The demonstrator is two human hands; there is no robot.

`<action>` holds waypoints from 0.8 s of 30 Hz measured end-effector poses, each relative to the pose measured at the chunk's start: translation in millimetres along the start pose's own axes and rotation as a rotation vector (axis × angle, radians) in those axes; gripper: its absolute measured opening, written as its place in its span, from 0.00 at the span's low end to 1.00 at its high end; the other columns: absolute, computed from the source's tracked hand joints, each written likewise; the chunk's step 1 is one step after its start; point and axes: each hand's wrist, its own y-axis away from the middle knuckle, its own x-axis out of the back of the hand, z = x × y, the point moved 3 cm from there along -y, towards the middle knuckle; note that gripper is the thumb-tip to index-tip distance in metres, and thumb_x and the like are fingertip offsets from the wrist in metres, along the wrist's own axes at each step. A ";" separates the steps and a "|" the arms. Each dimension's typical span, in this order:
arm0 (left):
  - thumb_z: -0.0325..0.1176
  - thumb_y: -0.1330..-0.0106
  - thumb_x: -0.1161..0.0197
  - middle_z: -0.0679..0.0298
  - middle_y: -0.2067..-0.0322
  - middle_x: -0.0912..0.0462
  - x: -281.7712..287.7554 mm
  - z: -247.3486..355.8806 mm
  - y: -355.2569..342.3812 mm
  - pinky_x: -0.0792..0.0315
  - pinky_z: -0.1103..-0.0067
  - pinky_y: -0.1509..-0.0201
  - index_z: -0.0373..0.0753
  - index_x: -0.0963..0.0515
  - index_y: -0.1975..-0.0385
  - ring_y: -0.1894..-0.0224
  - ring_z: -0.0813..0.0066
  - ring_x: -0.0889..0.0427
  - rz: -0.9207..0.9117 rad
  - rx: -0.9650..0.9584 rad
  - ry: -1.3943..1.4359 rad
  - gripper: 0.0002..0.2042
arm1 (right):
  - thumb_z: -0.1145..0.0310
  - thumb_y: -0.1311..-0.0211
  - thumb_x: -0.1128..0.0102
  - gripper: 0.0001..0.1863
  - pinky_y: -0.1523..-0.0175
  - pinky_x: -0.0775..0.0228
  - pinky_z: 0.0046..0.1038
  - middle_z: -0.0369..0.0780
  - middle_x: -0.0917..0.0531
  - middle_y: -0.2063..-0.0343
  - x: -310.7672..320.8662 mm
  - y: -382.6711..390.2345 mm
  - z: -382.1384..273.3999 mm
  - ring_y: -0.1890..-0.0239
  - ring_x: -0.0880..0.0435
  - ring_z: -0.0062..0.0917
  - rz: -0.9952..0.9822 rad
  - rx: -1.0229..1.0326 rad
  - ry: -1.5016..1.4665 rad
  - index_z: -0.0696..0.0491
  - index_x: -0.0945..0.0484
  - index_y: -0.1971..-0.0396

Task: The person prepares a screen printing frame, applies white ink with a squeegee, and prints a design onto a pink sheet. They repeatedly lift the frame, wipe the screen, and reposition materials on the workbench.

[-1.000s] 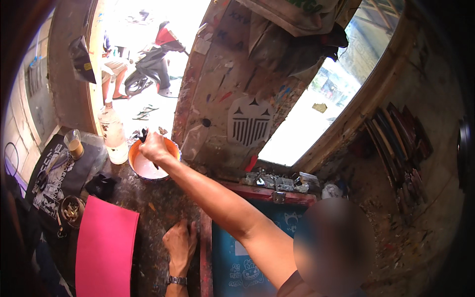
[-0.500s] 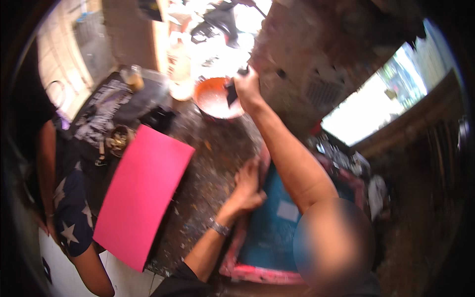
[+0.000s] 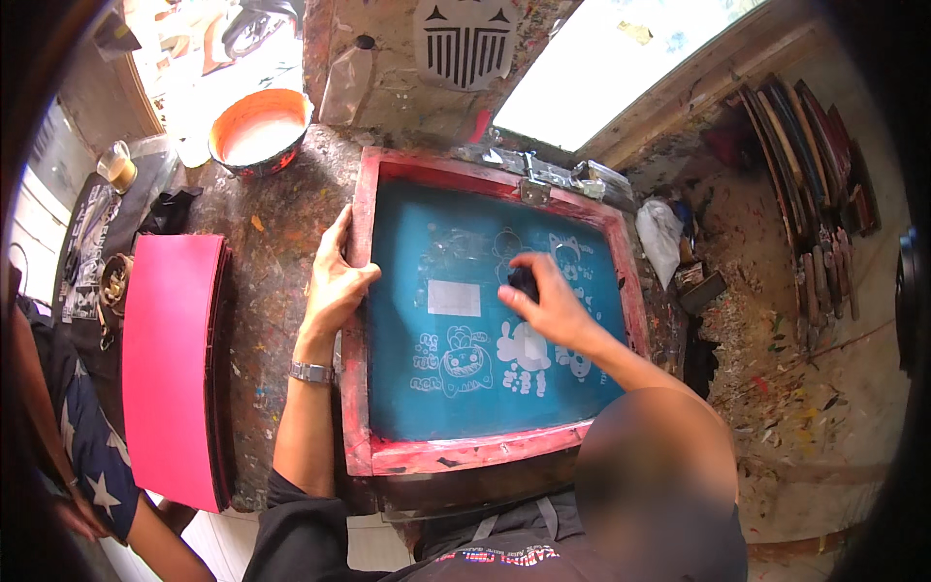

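A silk screen (image 3: 504, 418) with a red-stained wooden frame and blue mesh lies in front of me. Pale cartoon figures and a whitish rectangle show on the mesh. At the frame's left rail, my left hand (image 3: 335, 276) grips the wood, thumb toward the mesh and fingers along the outer side. Over the mesh's middle, my right hand (image 3: 555, 306), slightly blurred, is closed around a small black wad (image 3: 523, 281), cloth or sponge; I cannot tell which. The wad is mostly hidden by the fingers and appears to touch the mesh.
Left of the screen stands a stack of pink sheets (image 3: 170, 359). An orange-rimmed bucket (image 3: 260, 131) of pale liquid is at the back left, near a plastic bottle (image 3: 346, 82). A white bag (image 3: 659, 238) lies right of the screen. Another person's arm (image 3: 165, 538) is at the left edge.
My right hand has come from the bucket down to the screen's mesh with the black wad. My left hand now grips the left rail, and the view has turned toward the screen.
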 end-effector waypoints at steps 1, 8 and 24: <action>0.16 0.52 0.37 0.50 0.30 0.34 -0.6 -0.3 -1.8 0.42 0.73 0.23 0.29 0.41 0.27 0.28 0.63 0.34 -0.016 0.027 -0.019 0.45 | 0.56 0.31 0.34 0.28 0.34 0.32 0.44 0.55 0.25 0.43 -18.5 24.1 26.9 0.33 0.28 0.44 -0.050 0.072 0.108 0.59 0.28 0.41; 0.15 0.53 0.38 0.50 0.31 0.32 12.3 -3.2 0.5 0.37 0.74 0.26 0.29 0.41 0.27 0.30 0.63 0.31 0.010 0.036 -0.063 0.45 | 0.72 0.29 0.44 0.21 0.27 0.34 0.43 0.58 0.31 0.32 -9.2 88.5 56.1 0.32 0.27 0.50 -0.329 0.588 0.245 0.54 0.24 0.38; 0.16 0.54 0.37 0.50 0.31 0.31 8.5 -4.5 0.3 0.39 0.74 0.24 0.29 0.38 0.28 0.29 0.63 0.32 0.035 0.029 -0.061 0.44 | 0.76 0.44 0.30 0.21 0.41 0.26 0.40 0.47 0.24 0.53 -7.2 154.8 26.3 0.49 0.20 0.43 -0.501 0.114 -0.073 0.49 0.16 0.49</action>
